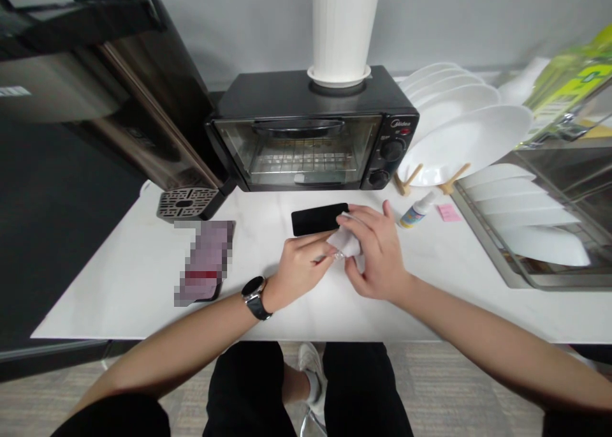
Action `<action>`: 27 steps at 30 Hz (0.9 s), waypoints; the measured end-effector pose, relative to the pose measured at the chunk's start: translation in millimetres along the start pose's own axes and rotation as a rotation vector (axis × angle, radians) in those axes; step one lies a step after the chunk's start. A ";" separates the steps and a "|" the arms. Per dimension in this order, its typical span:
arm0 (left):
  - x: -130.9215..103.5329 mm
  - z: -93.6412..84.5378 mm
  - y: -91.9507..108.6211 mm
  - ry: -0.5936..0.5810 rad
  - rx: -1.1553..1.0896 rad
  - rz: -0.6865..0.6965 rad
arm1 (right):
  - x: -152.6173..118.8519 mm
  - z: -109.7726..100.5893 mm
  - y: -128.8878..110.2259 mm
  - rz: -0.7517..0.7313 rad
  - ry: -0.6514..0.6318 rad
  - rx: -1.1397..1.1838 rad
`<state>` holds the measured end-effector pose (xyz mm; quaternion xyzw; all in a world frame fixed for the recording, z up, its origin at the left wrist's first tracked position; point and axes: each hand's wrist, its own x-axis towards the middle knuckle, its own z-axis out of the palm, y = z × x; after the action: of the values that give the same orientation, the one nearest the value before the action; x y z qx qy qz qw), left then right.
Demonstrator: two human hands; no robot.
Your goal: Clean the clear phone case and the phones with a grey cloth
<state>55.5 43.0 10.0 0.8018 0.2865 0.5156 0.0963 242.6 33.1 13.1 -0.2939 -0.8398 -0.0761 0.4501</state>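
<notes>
In my right hand (380, 252) is a crumpled white tissue or cloth (345, 239), gripped between thumb and fingers. My left hand (301, 265), with a watch on its wrist, meets it from the left with fingers closed. A small shiny, clear-looking thing (339, 256) shows at the left fingertips, against the tissue; its kind cannot be made out. Just behind both hands a black phone (315, 220) lies flat on the white counter (268, 217). To the right stands a small white spray bottle (414, 214) with a blue and yellow label.
A black toaster oven (306, 150) stands at the back, bearing a white pot (342, 35). On the left are a drink dispenser (189, 201) and a blurred-out phone-like object (205, 258). White plates (459, 137), a pink note (449, 212) and a sink (514, 277) are on the right.
</notes>
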 end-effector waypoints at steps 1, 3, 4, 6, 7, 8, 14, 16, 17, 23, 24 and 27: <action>0.2 -0.1 -0.3 -0.007 -0.001 0.010 | 0.1 0.2 -0.1 -0.018 -0.004 0.007; 0.3 -0.5 -0.6 -0.001 -0.022 0.050 | 0.4 0.4 -0.4 -0.095 -0.039 0.008; 0.2 -0.6 -0.8 0.002 -0.030 0.050 | 0.5 0.3 -0.3 -0.100 -0.048 0.002; -0.7 -0.5 -1.2 -0.003 -0.027 0.006 | 0.7 -0.3 0.4 -0.045 -0.017 0.001; -1.4 -0.3 -1.6 -0.003 -0.025 -0.014 | 0.7 -0.6 0.7 -0.015 -0.001 0.009; -2.2 0.1 -2.1 -0.010 -0.032 -0.015 | 0.7 -0.9 0.8 -0.016 -0.002 0.019; -3.8 1.8 -4.6 0.001 -0.028 -0.023 | 2.6 -1.8 2.3 -0.070 -0.048 -0.024; -2.5 1.9 -3.8 -0.004 -0.039 -0.010 | 3.3 -1.8 3.3 -0.039 -0.027 -0.029; -1.8 1.9 -3.2 -0.005 -0.053 0.008 | 3.5 -1.8 3.6 -0.078 -0.032 -0.029; -0.7 0.7 -2.0 0.005 -0.032 -0.064 | 4.6 -3.3 5.4 -0.050 -0.025 -0.041; -1.1 0.4 -2.4 -0.005 -0.044 -0.053 | 4.6 -3.4 5.4 -0.072 -0.033 -0.035; -2.4 0.2 -3.9 -0.007 -0.071 -0.019 | 4.5 -3.4 5.5 -0.181 -0.077 -0.042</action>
<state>53.5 44.9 6.4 0.7967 0.2755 0.5218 0.1304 246.2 38.2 18.0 -0.2289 -0.8779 -0.1225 0.4023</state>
